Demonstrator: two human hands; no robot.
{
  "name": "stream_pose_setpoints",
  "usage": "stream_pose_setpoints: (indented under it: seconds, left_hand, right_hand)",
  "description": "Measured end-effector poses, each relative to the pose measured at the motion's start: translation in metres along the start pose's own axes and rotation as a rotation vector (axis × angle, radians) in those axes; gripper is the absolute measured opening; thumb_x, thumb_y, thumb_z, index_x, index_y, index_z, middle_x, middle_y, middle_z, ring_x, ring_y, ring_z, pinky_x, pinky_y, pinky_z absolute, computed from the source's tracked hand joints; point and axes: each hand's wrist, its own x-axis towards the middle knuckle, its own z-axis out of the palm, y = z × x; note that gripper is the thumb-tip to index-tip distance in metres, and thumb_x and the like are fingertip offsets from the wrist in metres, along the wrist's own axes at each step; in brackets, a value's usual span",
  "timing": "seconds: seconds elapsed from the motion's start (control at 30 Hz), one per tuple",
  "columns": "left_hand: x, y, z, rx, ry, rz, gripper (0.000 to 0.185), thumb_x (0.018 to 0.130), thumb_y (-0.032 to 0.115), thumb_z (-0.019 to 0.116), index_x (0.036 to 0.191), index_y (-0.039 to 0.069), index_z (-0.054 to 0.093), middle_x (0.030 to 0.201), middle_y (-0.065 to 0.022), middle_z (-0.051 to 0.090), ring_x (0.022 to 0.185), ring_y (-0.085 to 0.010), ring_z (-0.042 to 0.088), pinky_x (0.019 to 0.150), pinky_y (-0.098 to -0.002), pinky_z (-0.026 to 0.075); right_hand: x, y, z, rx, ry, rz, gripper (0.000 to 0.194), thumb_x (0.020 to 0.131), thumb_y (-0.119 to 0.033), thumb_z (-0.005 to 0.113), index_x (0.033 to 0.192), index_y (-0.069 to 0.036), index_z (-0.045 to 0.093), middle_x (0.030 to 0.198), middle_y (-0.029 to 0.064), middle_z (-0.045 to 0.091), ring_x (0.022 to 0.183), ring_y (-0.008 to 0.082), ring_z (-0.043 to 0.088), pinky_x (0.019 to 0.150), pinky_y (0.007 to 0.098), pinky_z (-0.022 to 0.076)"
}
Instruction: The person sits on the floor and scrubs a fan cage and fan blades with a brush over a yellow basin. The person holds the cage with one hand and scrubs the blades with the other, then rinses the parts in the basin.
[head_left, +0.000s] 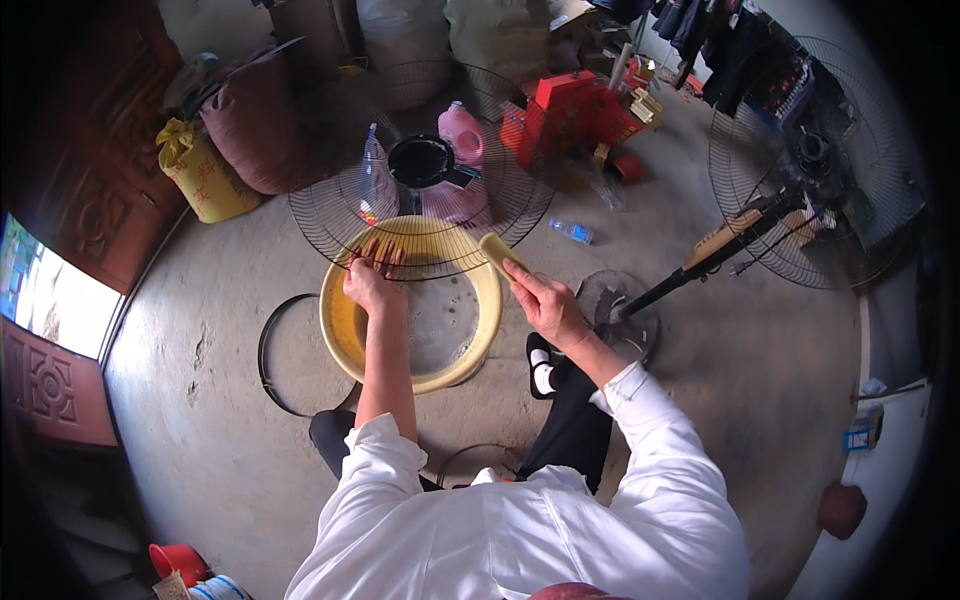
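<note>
My left hand (373, 283) grips the near rim of a round black wire fan guard (421, 161), its fingers showing through the wires. The guard is held tilted above a yellow plastic basin (491, 330) and covers the basin's far part. Cloudy water (444, 322) with some suds lies in the basin. In my right hand (551, 309) is a pale yellow block (501, 253) that looks like a sponge, beside the guard's near right edge. Whether the sponge touches the wires is hard to tell.
A pedestal fan (660, 289) leans to the right, its wire cage at the top. A black ring (262, 352) lies left of the basin. Farther off are a plastic bottle (571, 230), red boxes (577, 112), a yellow sack (210, 180) and a pink sack (251, 124).
</note>
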Motion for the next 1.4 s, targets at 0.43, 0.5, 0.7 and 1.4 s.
stream_pose_setpoints:
  seconds: [0.43, 0.5, 0.7, 1.4]
  left_hand:
    - [0.004, 0.002, -0.016, 0.087, -0.073, 0.057, 0.031, 0.094, 0.001, 0.037, 0.121, 0.002, 0.053, 0.11, -0.0167, 0.068, 0.086, -0.0291, 0.072, 0.066, -0.0416, 0.064]
    - [0.001, 0.001, -0.017, 0.102, -0.102, 0.058, 0.029, 0.096, 0.003, 0.039, 0.121, 0.002, 0.053, 0.111, -0.0162, 0.068, 0.087, -0.028, 0.072, 0.066, -0.0409, 0.064]
    - [-0.018, -0.019, -0.004, 0.107, -0.217, -0.001, 0.027, 0.095, 0.004, 0.042, 0.118, 0.0, 0.056, 0.105, -0.0153, 0.069, 0.08, -0.0234, 0.071, 0.064, -0.0369, 0.063]
    - [-0.063, 0.036, -0.033, 0.16, -0.429, -0.082, 0.046, 0.086, -0.003, 0.039, 0.13, -0.006, 0.051, 0.112, -0.0234, 0.068, 0.089, -0.0324, 0.073, 0.072, -0.0417, 0.064]
  right_hand:
    - [0.019, 0.047, -0.018, -0.233, -0.071, 0.644, 0.033, 0.097, -0.017, 0.062, 0.13, -0.014, 0.067, 0.089, 0.0253, 0.068, 0.079, 0.0367, 0.072, 0.064, 0.0451, 0.0538]
    - [0.058, 0.045, -0.03, -0.258, 0.086, 0.453, 0.032, 0.098, -0.012, 0.062, 0.129, -0.01, 0.067, 0.086, 0.0194, 0.072, 0.074, 0.0329, 0.072, 0.065, 0.0417, 0.0558]
    - [0.145, -0.009, 0.081, 0.014, -0.327, -0.297, 0.036, 0.098, -0.029, 0.063, 0.134, -0.029, 0.065, 0.081, 0.0085, 0.065, 0.07, 0.0267, 0.065, 0.061, 0.0379, 0.0541]
    - [0.302, 0.075, 0.092, -0.164, 0.015, -0.062, 0.032, 0.1, -0.036, 0.057, 0.13, -0.034, 0.065, 0.098, 0.0182, 0.072, 0.089, 0.0392, 0.07, 0.072, 0.0507, 0.0571]
